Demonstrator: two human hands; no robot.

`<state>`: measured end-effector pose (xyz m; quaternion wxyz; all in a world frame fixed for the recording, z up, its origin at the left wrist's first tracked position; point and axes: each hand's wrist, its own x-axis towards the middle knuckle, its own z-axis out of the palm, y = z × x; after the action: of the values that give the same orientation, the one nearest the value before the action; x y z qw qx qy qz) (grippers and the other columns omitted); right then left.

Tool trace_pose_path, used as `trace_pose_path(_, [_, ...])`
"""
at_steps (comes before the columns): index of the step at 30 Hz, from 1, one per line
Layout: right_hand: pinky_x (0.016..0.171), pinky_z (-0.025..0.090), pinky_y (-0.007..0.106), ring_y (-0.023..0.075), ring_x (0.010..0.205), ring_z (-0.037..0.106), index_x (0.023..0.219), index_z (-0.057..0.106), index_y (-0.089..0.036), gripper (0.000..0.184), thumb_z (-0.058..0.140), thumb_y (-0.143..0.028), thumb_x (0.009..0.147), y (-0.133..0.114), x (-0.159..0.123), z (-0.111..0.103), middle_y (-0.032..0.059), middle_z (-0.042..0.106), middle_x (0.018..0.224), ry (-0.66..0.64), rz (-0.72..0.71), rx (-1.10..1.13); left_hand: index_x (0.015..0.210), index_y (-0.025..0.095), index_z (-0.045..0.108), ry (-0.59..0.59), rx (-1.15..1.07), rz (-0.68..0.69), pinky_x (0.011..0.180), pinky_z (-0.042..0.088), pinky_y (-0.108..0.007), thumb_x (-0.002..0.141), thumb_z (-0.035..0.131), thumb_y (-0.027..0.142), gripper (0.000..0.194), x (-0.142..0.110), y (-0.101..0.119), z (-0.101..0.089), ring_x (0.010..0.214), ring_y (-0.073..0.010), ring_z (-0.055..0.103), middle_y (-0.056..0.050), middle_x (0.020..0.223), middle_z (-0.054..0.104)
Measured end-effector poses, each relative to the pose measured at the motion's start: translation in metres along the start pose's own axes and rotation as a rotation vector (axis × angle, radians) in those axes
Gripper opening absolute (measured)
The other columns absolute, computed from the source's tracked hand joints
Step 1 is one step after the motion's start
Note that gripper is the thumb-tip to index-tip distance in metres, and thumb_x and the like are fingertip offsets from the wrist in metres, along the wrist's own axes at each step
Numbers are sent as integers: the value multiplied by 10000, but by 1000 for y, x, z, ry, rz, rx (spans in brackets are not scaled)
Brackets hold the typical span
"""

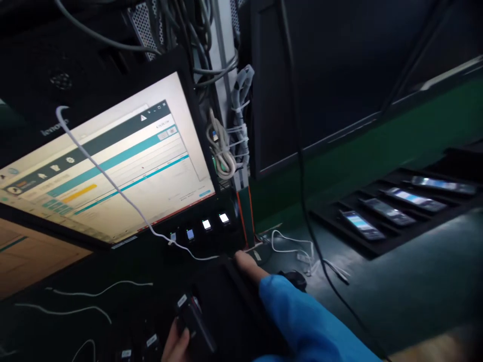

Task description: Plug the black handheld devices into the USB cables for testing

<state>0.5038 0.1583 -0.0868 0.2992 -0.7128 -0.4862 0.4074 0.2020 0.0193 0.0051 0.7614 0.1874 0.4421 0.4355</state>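
Note:
My right hand (pixel 247 265), in a blue sleeve, reaches forward over a dark object toward the base of the monitor (pixel 113 166). Only its fingertips show, stretched out near a white cable (pixel 290 246) and a row of small lit devices (pixel 206 226). My left hand (pixel 175 344) sits at the bottom edge, closed round a small dark device (pixel 194 322) with a white label at its top end.
A black tray (pixel 396 211) with several lit phones lies on the green bench at the right. Bundled grey cables (pixel 230 146) hang beside the monitor. Loose white cables (pixel 94 291) trail across the dark surface at the left.

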Motion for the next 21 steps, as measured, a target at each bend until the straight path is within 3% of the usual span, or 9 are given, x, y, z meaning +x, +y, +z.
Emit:
trace_pose_path(3, [786, 525, 338, 187, 837, 647, 867, 624, -140, 239, 548, -362, 912, -22, -22, -18, 74, 669, 863, 60, -4, 186, 1051, 365, 723, -38, -117, 11, 1184, 251, -414, 787, 676, 145, 347, -2, -3, 20, 1267, -234, 527, 5, 1185, 696])
trace_pose_path(6, [760, 529, 292, 175, 828, 661, 968, 590, -171, 282, 467, -419, 914, -46, -77, -31, 82, 680, 924, 65, -68, 421, 1027, 315, 738, -38, -203, -58, 1147, 313, -409, 748, 691, 143, 332, -5, -4, 36, 1195, -240, 582, -32, 1161, 705])
trace_pose_path(7, [738, 533, 279, 163, 795, 662, 975, 582, -187, 306, 519, -469, 876, -54, -101, -32, 65, 683, 928, 40, -98, 521, 997, 295, 748, -28, -218, -83, 1125, 345, -404, 735, 698, 146, 306, -7, -4, 42, 1145, -236, 612, -45, 1124, 718])
trace_pose_path(9, [668, 530, 273, 159, 706, 650, 859, 606, -192, 365, 753, -478, 685, -69, -149, -28, 38, 684, 835, -143, -70, 950, 931, 265, 760, 1, -217, -99, 1059, 416, -391, 716, 723, 159, 243, -11, -4, 54, 997, -210, 667, -52, 1017, 742])
trace_pose_path(10, [641, 522, 258, 150, 680, 643, 788, 620, -187, 358, 799, -459, 640, -76, -170, -25, 28, 677, 783, -207, -64, 1025, 911, 256, 759, 15, -201, -87, 1017, 451, -387, 704, 744, 168, 225, -13, -4, 59, 926, -197, 677, -47, 965, 745])
trace_pose_path(14, [654, 530, 253, 152, 689, 639, 667, 690, -181, 280, 832, -418, 621, -95, -221, -11, 36, 673, 734, -143, -219, 991, 957, 258, 732, -15, -137, -86, 764, 538, -319, 593, 866, 227, 389, -25, -6, 72, 803, -181, 662, -36, 898, 723])
trace_pose_path(17, [648, 547, 268, 163, 681, 648, 698, 708, -192, 267, 799, -441, 669, -99, -236, -7, 45, 679, 741, -119, -273, 965, 1014, 246, 699, -144, -238, -185, 565, 469, -195, 550, 894, 342, 512, -33, -7, 72, 712, -118, 606, -34, 917, 690])
trace_pose_path(19, [651, 554, 273, 165, 693, 655, 737, 713, -195, 259, 767, -446, 714, -100, -244, -4, 53, 680, 782, -151, -278, 971, 1038, 237, 681, -213, -322, -245, 527, 430, -152, 579, 873, 353, 510, -37, -7, 72, 642, -69, 550, -14, 873, 658])
trace_pose_path(21, [669, 555, 277, 171, 727, 656, 763, 714, -195, 265, 754, -455, 729, -99, -251, 2, 58, 673, 804, -138, -283, 975, 1076, 231, 665, -219, -359, -262, 586, 479, -186, 615, 824, 322, 496, -40, -5, 74, 685, -92, 575, -20, 877, 651])
